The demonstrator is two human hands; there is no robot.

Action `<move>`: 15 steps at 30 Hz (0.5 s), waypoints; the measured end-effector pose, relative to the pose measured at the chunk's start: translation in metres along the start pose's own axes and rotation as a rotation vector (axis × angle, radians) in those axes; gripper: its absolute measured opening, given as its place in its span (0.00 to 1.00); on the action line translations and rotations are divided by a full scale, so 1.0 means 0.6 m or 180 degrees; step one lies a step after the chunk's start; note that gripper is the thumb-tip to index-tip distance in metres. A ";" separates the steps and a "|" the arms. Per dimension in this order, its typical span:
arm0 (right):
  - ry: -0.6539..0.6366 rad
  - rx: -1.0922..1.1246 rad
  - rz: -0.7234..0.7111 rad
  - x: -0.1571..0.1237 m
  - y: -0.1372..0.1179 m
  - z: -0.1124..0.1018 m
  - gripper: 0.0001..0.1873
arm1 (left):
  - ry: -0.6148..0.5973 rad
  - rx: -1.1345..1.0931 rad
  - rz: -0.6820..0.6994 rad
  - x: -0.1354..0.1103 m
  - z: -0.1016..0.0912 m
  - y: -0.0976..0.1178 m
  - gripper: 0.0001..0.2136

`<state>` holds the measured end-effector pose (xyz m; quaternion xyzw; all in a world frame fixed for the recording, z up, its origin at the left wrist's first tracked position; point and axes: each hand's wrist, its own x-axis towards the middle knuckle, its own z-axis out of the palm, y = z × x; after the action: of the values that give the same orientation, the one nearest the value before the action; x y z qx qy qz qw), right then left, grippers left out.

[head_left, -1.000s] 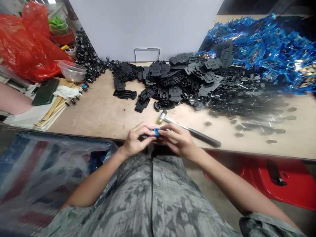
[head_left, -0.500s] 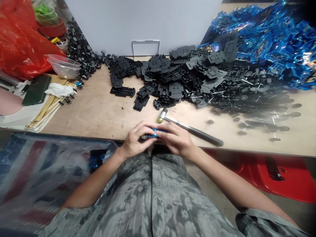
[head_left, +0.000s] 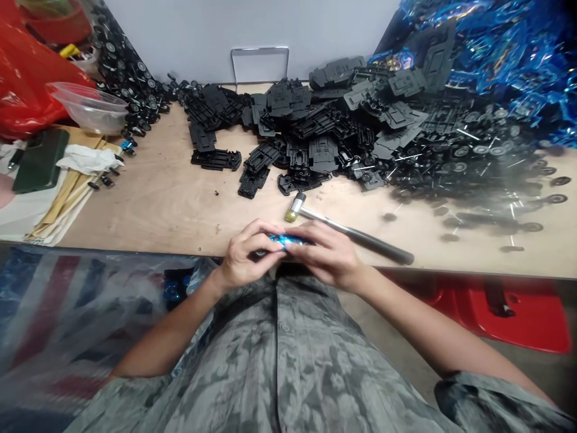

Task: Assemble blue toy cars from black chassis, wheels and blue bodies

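Observation:
A shiny blue toy car (head_left: 285, 240) is pinched between my two hands at the table's front edge. Around its left end curl the fingers of my left hand (head_left: 246, 255), and a dark wheel shows beneath them. My right hand (head_left: 328, 252) grips the other end, covering much of the body. Just beyond my fingers lies a mallet (head_left: 356, 231), its yellow-and-black head to the left and its dark handle slanting toward me on the right. Black plastic car chassis (head_left: 311, 126) are heaped farther back.
Wheels on axles (head_left: 460, 159) spread over the right side, below a pile of blue shiny car bodies (head_left: 500, 66). More wheels (head_left: 130, 78) lie back left, near a clear plastic bowl (head_left: 92, 108) and a dark green phone (head_left: 41, 161). A red stool (head_left: 532, 319) stands below the table at right.
My view has shifted slightly, so the tabletop things appear a little displaced. Both hands still hold the blue toy car, which is tilted a little differently and shows more of its shiny surface.

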<state>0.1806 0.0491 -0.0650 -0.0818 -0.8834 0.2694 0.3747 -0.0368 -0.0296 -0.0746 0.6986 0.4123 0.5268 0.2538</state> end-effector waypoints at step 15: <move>0.0313 -0.0428 0.0578 -0.001 -0.007 0.012 0.19 | 0.0330 0.0497 -0.0624 0.012 -0.008 -0.013 0.14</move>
<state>0.1761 0.0422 -0.0670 -0.1995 -0.8690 0.2380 0.3853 -0.0427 -0.0199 -0.0755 0.6445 0.5308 0.5012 0.2273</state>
